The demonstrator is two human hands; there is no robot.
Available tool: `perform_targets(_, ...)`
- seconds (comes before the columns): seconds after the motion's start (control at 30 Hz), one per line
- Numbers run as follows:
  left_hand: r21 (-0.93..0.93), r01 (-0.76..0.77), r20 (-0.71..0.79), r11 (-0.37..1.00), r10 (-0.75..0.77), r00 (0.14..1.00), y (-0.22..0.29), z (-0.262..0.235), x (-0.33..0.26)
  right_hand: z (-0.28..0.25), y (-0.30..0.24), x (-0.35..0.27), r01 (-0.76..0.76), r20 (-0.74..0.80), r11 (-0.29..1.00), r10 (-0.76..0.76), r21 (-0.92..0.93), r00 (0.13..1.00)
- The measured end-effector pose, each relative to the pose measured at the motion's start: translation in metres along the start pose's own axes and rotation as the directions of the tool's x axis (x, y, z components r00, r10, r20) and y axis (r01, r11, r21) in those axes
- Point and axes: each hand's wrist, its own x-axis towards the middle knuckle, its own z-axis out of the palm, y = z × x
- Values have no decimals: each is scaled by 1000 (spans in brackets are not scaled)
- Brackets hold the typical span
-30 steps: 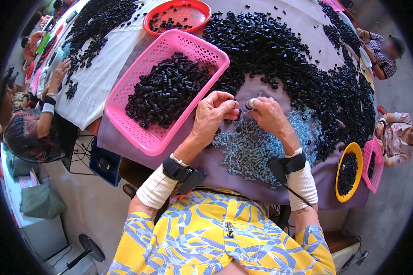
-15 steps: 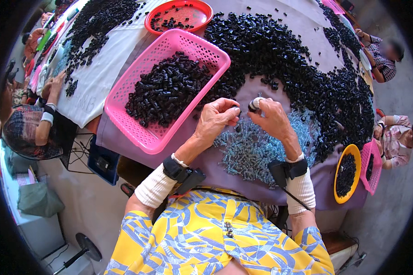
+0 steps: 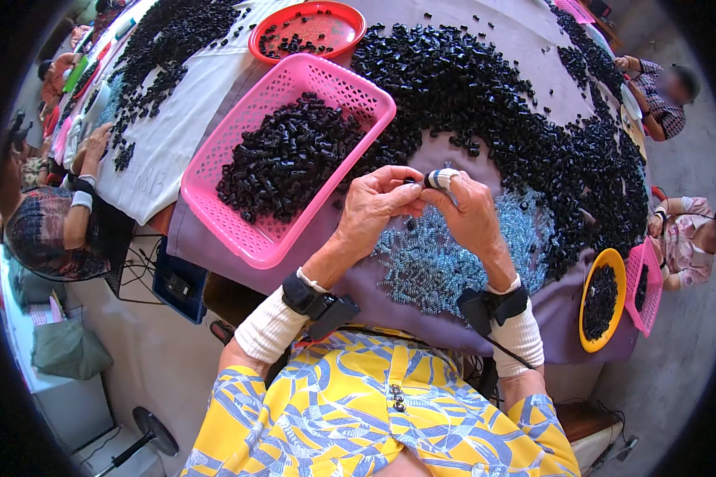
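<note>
Over the near side of the table my two hands meet. My left hand (image 3: 374, 203) is closed, with thumb and forefinger pinched on a small black plastic part (image 3: 410, 181). My right hand (image 3: 471, 211) is closed too, its fingertips brought up against that part; a striped cover wraps one of its fingers, and whatever it grips is too small to make out. Below both hands spreads a heap of tiny light-blue translucent pieces (image 3: 429, 266). Beyond them lies a large heap of loose black parts (image 3: 445, 79). To the left, a pink basket (image 3: 290, 238) holds many black parts.
A red tray (image 3: 350, 28) with scattered black parts stands behind the basket. At the right edge are a yellow bowl (image 3: 587, 338) and a smaller pink basket (image 3: 648, 314). Other people sit along both sides; a second table with a white cloth (image 3: 155, 171) is at left.
My right hand has moved left and its fingertips have come up to the black part in my left hand. The left hand has barely shifted.
</note>
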Motion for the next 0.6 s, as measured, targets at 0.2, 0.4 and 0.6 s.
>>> perform_targets(0.2, 216, -89, -5, 972, 92, 996, -2, -1, -4, -3, -3, 0, -68, -38, 998, 68, 13, 997)
perform_targets(0.4, 435, -166, -13, 885, 191, 982, -6, -1, -5, -1, -6, 8, 110, -13, 988, -112, -111, 994)
perform_targets(0.6, 602, -258, 19, 756, 309, 951, -3, 0, -5, -5, -9, 10, 130, 82, 986, -122, -101, 989)
